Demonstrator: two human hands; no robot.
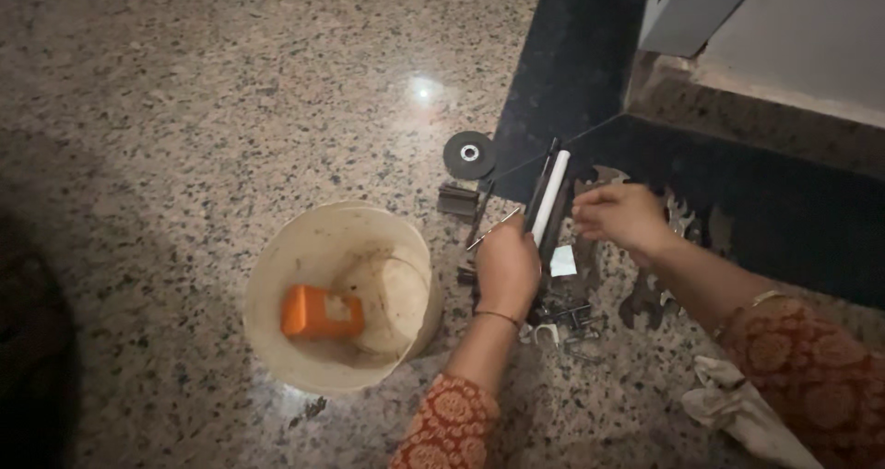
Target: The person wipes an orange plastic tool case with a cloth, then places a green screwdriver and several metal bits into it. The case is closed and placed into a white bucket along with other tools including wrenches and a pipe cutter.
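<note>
Left hand fingers clamped on white tube; right hand fingers curled, grip unclear, bucket nearby

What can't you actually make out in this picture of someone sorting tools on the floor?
- Head view: the lower end of the white tube is hidden inside the left hand.
- What the right hand pinches: covered by its fingers.
- The tool pile: dim and tangled, single pieces unclear.
- The bucket: the orange block hides part of its bottom.
- The cloth: cut off by the bottom edge.
</note>
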